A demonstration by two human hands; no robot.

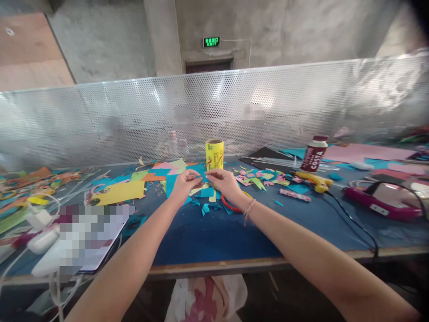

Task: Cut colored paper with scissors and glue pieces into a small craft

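Where scraps (205, 209) crowd hands (184, 185) (225, 183), room's tight; toward table edge (214, 266), wider.

I watched from the head camera, above and short of the yellow roll (215, 156). It faced forward and down, past the roll to the mesh panel (140, 120).

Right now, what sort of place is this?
Probably a paper-craft workroom: colored paper scraps and a yellow glue gun lie on the blue table, and an exit sign hangs on the concrete wall.
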